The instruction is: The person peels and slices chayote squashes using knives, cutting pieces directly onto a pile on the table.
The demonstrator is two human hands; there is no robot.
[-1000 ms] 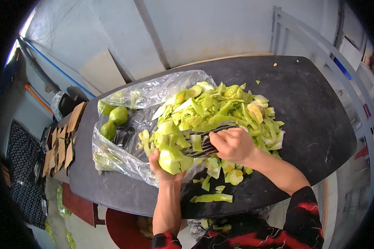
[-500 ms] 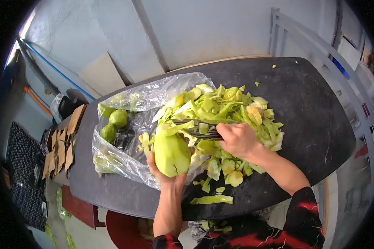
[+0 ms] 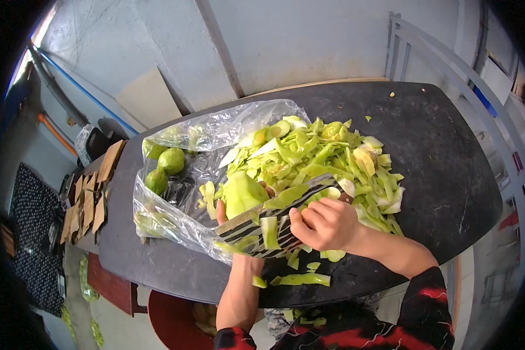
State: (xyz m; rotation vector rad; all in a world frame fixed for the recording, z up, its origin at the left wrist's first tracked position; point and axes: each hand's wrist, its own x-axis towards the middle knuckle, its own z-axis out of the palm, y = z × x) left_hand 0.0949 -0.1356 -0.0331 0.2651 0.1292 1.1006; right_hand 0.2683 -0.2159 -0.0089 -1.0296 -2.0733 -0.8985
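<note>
My left hand [image 3: 221, 212] is closed around a pale green, partly peeled chayote [image 3: 242, 195], holding it from below and the sides. Most of its fingers are hidden behind the blade. In my right hand [image 3: 331, 223] is a broad knife [image 3: 239, 226] with dark and light stripes on its blade. The blade slants across the near side of the chayote, with strips of peel stuck to it. Beyond both hands lies a big heap of green peelings [image 3: 309, 146]. A longer strip of peel [image 3: 301, 279] rests near the table's front edge.
An open clear plastic bag [image 3: 207, 131] on the dark table [image 3: 443, 175] holds whole green chayotes [image 3: 171, 161] at the left. Below the table edge stands a red tub [image 3: 169, 326]. Cardboard pieces [image 3: 87, 207] lie at the left, and a grey metal railing [image 3: 449, 55] runs along the right.
The knife has swung from the chayote's far end down toward me, its blade now covering the near part of the fruit. My right hand has moved slightly right and nearer.
</note>
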